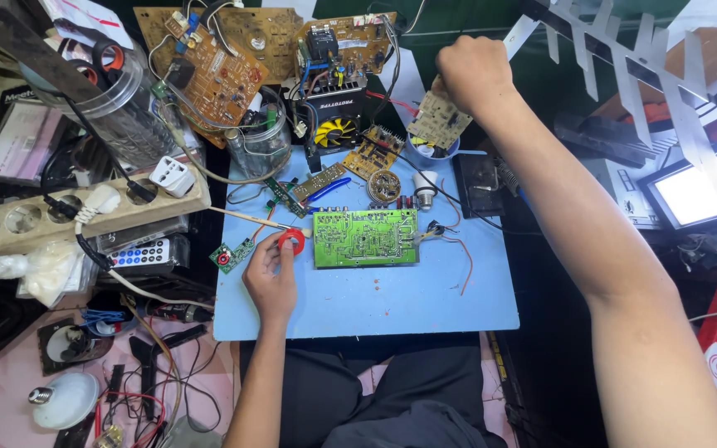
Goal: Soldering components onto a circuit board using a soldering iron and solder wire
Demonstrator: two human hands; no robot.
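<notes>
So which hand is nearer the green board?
Left. The left hand rests on the blue mat just left of the green board, fingers on a red ring. The right hand is raised far behind it, holding a small beige board.

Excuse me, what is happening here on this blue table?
A person sits at a blue work mat crowded with electronics. The left hand rests on a small red ring-shaped roll, just left of a green rectangular circuit board lying flat. The right hand is raised at the far edge, closed on a small pale circuit board above a little blue cup.
</notes>
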